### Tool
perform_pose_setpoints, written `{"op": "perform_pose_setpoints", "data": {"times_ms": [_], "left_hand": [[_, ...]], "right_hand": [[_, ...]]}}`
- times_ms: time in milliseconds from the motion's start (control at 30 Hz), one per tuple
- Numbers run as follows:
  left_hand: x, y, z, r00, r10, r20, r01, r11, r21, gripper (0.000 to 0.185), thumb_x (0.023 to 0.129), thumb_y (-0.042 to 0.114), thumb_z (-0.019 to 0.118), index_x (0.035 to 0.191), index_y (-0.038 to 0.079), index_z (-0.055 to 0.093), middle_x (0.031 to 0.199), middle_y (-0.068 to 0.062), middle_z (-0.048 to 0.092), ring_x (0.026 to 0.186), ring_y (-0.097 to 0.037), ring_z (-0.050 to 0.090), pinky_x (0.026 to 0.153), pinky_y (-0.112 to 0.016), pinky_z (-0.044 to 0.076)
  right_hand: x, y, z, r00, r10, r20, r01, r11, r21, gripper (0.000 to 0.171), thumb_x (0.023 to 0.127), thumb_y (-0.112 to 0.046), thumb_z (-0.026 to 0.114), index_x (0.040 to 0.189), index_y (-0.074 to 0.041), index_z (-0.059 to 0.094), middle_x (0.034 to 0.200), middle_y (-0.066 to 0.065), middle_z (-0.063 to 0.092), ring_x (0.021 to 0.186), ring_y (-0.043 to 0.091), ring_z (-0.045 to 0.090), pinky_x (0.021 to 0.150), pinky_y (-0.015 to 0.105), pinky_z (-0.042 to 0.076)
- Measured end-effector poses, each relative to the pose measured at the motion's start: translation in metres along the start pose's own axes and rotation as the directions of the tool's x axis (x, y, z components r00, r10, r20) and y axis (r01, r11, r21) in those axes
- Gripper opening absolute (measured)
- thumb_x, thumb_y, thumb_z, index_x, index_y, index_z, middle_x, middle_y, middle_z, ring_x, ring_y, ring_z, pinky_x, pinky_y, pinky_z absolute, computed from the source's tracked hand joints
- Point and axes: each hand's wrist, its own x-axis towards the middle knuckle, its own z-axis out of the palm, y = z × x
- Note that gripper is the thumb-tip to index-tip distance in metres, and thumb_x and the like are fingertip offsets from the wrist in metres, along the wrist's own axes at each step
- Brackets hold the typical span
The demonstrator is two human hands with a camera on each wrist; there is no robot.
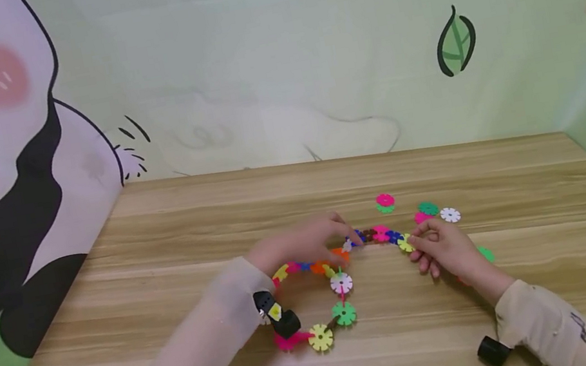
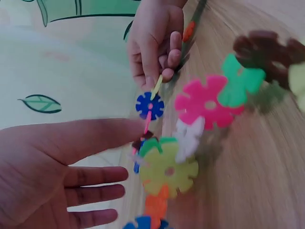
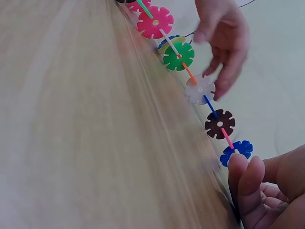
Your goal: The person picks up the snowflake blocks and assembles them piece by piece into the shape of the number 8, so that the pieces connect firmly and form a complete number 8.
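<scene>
Slotted plastic snowflake discs in many colours are joined edge to edge in a chain. Its near part curves round on the table through a yellow disc (image 1: 320, 338), a green disc (image 1: 344, 313) and a white disc (image 1: 341, 282). My right hand (image 1: 446, 247) pinches the pale yellow disc (image 1: 405, 243) at the chain's right end, beside a blue disc (image 3: 243, 149) and a brown disc (image 3: 220, 124). Over the middle of the chain, my left hand (image 1: 309, 242) reaches with loose fingers, fingertips close to a whitish disc (image 3: 200, 89). It grips nothing.
Loose discs lie beyond and beside the right hand: a pink disc (image 1: 385, 200) over a green one, a dark green disc (image 1: 428, 208), a white disc (image 1: 450, 215) and a light green disc (image 1: 485, 253). A painted wall (image 1: 273, 69) borders the wooden table (image 1: 160, 232).
</scene>
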Motion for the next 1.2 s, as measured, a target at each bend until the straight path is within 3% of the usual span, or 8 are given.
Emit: {"op": "perform_pose_setpoints", "data": {"times_ms": [133,300,600,867,1200], "left_hand": [[-0.014,-0.002,0.001,0.999,-0.025,0.045,0.024,1.0,0.01,0.05,0.081,0.032,0.076,0.128,0.024,0.062,0.131,-0.008,0.052,0.118,-0.021,0.047,0.099,-0.034,0.043],[-0.023,-0.001,0.005,0.996,-0.047,0.075,0.046,0.999,0.006,0.05,0.081,0.025,0.078,0.128,0.025,0.061,0.124,-0.008,0.052,0.11,-0.019,0.047,0.094,-0.032,0.044],[-0.022,0.004,0.013,0.997,-0.077,0.016,0.077,0.997,-0.018,0.04,0.084,0.021,0.074,0.122,0.019,0.063,0.116,-0.005,0.057,0.102,-0.017,0.054,0.093,-0.03,0.046],[-0.019,0.011,0.022,0.992,-0.125,-0.035,0.125,0.992,0.004,0.036,0.086,0.028,0.072,0.12,0.017,0.063,0.112,-0.006,0.06,0.096,-0.017,0.057,0.085,-0.029,0.048],[-0.018,0.025,0.028,0.982,-0.151,-0.115,0.159,0.985,0.064,0.036,0.086,0.038,0.07,0.111,0.013,0.062,0.084,0.0,0.058,0.072,-0.011,0.046,0.066,-0.023,0.04]], "right_hand": [[0.0,-0.001,0.0,1.0,0.003,0.003,-0.003,1.0,-0.021,0.027,0.098,-0.009,0.05,0.117,0.01,0.042,0.07,-0.004,0.064,0.052,0.005,0.056,0.043,0.023,0.047],[0.002,-0.003,0.0,1.0,0.001,0.008,0.0,0.999,-0.05,0.028,0.099,-0.009,0.049,0.118,0.01,0.043,0.072,-0.002,0.065,0.053,0.006,0.057,0.045,0.024,0.048],[0.011,-0.007,-0.001,0.997,-0.055,0.045,0.058,0.995,-0.075,0.03,0.098,-0.005,0.05,0.121,0.012,0.042,0.075,0.0,0.066,0.055,0.005,0.058,0.047,0.022,0.048],[0.021,-0.01,-0.001,0.996,-0.076,0.04,0.079,0.994,-0.073,0.035,0.096,-0.001,0.05,0.125,0.015,0.042,0.074,0.002,0.065,0.056,0.004,0.057,0.049,0.02,0.048],[0.033,-0.015,0.002,0.995,-0.093,0.039,0.097,0.99,-0.107,0.035,0.096,-0.004,0.052,0.127,0.012,0.047,0.082,0.01,0.067,0.057,0.005,0.057,0.05,0.02,0.048]]}}
